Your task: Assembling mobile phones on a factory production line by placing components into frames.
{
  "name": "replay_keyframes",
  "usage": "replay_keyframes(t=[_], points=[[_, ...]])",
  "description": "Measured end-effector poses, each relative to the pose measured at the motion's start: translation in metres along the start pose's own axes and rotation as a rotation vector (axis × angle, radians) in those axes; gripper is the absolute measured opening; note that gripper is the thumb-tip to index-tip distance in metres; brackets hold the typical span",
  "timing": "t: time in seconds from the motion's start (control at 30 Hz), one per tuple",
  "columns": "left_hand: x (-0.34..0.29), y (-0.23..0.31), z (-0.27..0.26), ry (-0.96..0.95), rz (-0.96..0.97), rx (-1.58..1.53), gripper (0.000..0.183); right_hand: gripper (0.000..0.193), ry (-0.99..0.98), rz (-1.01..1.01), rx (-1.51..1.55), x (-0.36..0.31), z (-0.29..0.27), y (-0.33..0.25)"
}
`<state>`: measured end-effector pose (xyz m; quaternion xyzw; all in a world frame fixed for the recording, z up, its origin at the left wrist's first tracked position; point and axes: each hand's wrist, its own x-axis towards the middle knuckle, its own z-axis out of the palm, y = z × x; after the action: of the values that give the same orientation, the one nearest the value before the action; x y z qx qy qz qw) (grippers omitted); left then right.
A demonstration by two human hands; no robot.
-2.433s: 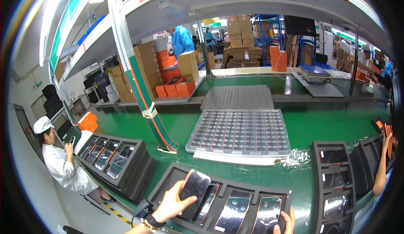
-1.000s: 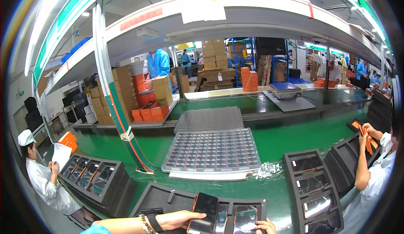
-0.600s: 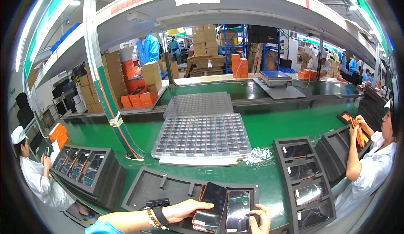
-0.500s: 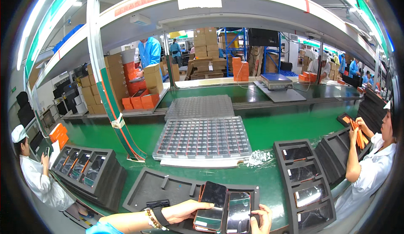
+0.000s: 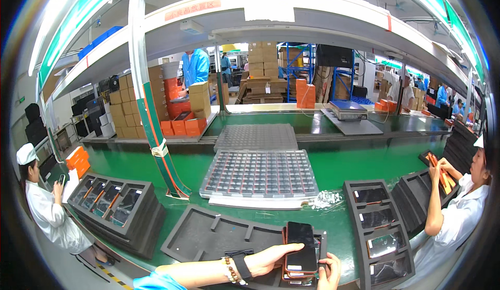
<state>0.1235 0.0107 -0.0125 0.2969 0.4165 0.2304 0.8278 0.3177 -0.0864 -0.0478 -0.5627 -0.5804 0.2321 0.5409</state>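
My left hand (image 5: 268,259) grips a stack of smartphones (image 5: 302,245) from its left side, the thumb lying on the dark top screen. Orange-red edges show beneath the top phone. My right hand (image 5: 329,270) is closed against the stack's right edge, fingers bent. Both hands are over the right end of a black foam tray (image 5: 208,232), whose left part holds no phones. What lies under the stack is mostly hidden. A watch with a black strap (image 5: 241,265) and a bead bracelet (image 5: 230,270) are on my left wrist.
Clear plastic trays with many compartments (image 5: 260,173) lie ahead on the green bench (image 5: 344,159). Foam trays with phones stand at left (image 5: 148,222) and right (image 5: 354,222). A metal post (image 5: 151,113) rises at left. Co-workers sit at left (image 5: 52,212) and right (image 5: 458,206).
The phone stack in my left hand has moved right, over the phone that lay beside it and now covers it. My right hand stays at the right edge. The view has shifted slightly.
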Motion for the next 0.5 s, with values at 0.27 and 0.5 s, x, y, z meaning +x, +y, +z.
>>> replay_keyframes(t=[0.27,0.5], points=[[0.002,0.005,0.017,-0.131,0.032,0.173,0.041,0.027,0.005,0.021,0.125,-0.004,0.003,0.016],[0.0,0.008,0.027,-0.178,0.091,0.311,0.037,0.045,-0.065,0.138,0.179,-0.005,0.009,0.051]])
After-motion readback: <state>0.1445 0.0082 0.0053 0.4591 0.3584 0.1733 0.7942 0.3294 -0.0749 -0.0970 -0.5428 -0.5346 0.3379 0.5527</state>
